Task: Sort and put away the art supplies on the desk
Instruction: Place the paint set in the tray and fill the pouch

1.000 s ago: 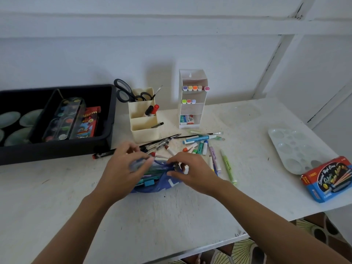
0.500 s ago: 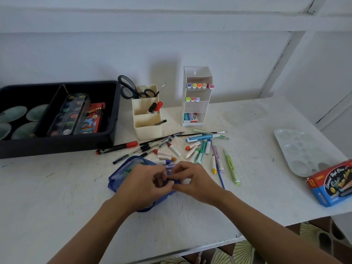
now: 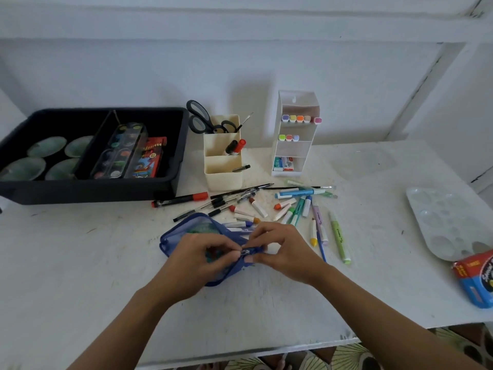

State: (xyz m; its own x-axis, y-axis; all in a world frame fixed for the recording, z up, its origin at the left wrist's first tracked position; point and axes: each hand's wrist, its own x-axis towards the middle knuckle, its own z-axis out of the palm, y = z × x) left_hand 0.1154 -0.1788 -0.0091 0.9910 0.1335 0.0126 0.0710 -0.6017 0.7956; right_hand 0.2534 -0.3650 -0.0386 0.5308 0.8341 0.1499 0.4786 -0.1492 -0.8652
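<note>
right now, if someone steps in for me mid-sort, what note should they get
Left hand: pinches the blue pouch at its zip.
Right hand: pinches the same pouch beside it.
Done: paint set and red box in the black tray; scissors in the cream holder; some markers in the white rack.
Left: finish the pouch (fingers hide the zip), then sort the loose markers and pens, the palette and the crayon box.

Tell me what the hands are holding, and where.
Both the left hand and right hand pinch the blue pencil case along its zipper edge, meeting at the metal zipper pull.
</note>
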